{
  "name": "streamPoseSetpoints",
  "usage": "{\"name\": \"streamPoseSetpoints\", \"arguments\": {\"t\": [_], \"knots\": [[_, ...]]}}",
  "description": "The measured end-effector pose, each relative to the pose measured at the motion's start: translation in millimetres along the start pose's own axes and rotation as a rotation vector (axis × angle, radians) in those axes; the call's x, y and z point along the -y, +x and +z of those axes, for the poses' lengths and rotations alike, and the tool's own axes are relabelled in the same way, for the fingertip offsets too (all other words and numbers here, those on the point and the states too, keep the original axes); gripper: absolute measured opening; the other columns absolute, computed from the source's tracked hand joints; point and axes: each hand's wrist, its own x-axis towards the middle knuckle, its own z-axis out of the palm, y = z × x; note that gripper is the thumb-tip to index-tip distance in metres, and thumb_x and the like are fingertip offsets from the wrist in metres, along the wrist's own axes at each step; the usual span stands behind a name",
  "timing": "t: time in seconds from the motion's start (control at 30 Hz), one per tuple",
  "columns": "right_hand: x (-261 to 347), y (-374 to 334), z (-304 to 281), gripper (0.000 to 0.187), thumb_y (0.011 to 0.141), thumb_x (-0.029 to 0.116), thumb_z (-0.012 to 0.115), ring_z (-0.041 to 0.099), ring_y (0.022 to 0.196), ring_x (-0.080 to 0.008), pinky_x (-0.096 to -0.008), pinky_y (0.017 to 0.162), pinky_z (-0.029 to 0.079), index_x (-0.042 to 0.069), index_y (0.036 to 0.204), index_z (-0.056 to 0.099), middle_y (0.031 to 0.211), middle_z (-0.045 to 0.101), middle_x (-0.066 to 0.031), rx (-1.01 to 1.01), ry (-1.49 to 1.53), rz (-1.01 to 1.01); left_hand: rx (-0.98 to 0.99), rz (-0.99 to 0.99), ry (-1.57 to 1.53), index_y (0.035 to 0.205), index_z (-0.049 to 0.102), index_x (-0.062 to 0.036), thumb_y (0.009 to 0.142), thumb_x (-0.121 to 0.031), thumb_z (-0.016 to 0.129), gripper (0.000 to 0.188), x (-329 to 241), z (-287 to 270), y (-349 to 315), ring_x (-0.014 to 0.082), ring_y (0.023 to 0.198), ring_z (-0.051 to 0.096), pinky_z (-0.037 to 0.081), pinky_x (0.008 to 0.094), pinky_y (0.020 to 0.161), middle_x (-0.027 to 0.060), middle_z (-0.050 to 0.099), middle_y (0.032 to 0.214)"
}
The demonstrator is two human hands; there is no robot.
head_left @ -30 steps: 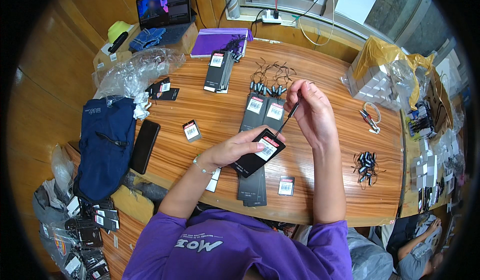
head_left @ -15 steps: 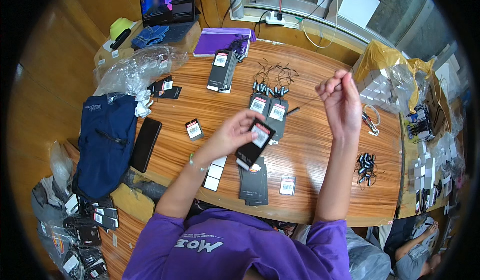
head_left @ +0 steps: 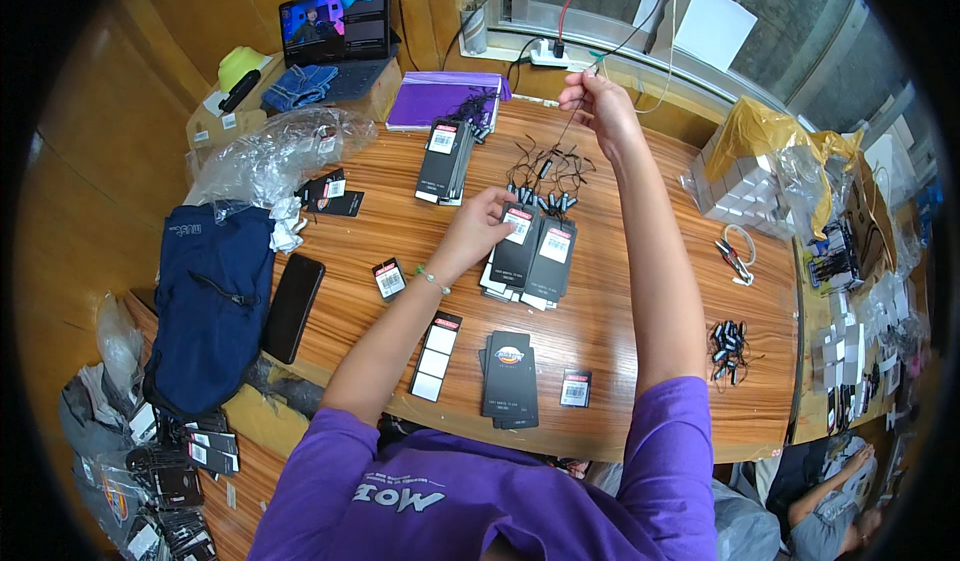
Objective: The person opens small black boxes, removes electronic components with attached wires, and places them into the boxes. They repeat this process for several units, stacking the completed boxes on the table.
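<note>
At the middle of the table my left hand grips the upper left side of a black hang tag bearing a white barcode sticker, over the left of two tag stacks. Beside it is the right stack, with small black cord clips and loops fanned out beyond the tags. My right hand, raised toward the window, pinches a thin black cord pulled taut. The cord runs down to a small clip above the stacks. Nearer me lies a pile of dark tags.
A strip of white stickers, two small barcode cards, and a heap of corded clips lie around the pile. Another corded tag stack stands farther back. Snips lie right; a phone and blue bag left.
My left hand has carried the tag away from me onto the left stack. My right hand has moved forward and left, still pinching the cord.
</note>
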Motion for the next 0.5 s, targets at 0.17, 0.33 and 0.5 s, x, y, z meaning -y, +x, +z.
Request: {"name": "streamPoseSetpoints", "arguments": {"t": [0.17, 0.33, 0.5], "knots": [[-31.6, 25.6, 1.5, 0.028, 0.093, 0.026, 0.037, 0.049, 0.058, -0.0068, -0.0248, 0.058, 0.035, 0.011, 0.084, 0.058, 0.065, 0.057, 0.0020, -0.011, -0.067, 0.113, -0.084, 0.084, 0.603, 0.107, 0.056, -0.0085, 0.072, -0.017, 0.068, 0.038, -9.7, 0.8, -5.2, 0.0263, 0.107, 0.039, 0.033, 0.0362, 0.093, 0.0100, 0.047, 0.100], [-74.5, 49.0, -7.1, 0.028, 0.089, 0.032, 0.044, 0.037, 0.053, -0.0088, -0.0255, 0.056, 0.034, 0.013, 0.082, 0.063, 0.059, 0.037, 0.0050, -0.039, -0.372, 0.226, -0.166, 0.168, 0.528, 0.119, 0.047, -0.0081, 0.077, -0.023, 0.063, 0.047, -4.4, -1.8, -18.1, 0.0285, 0.109, 0.038, 0.031, 0.0377, 0.096, 0.0126, 0.043, 0.111], [-92.7, 44.0, -25.3, 0.024, 0.083, 0.028, 0.055, 0.045, 0.050, -0.0128, -0.0285, 0.043, 0.037, 0.005, 0.087, 0.063, 0.059, 0.048, -0.0023, -0.034, -0.596, 0.245, 0.038, 0.161, 0.520, 0.114, 0.051, -0.0057, 0.077, -0.027, 0.064, 0.045, -34.5, -15.7, -64.1, 0.0266, 0.108, 0.040, 0.033, 0.0370, 0.093, 0.0105, 0.049, 0.106]]}}
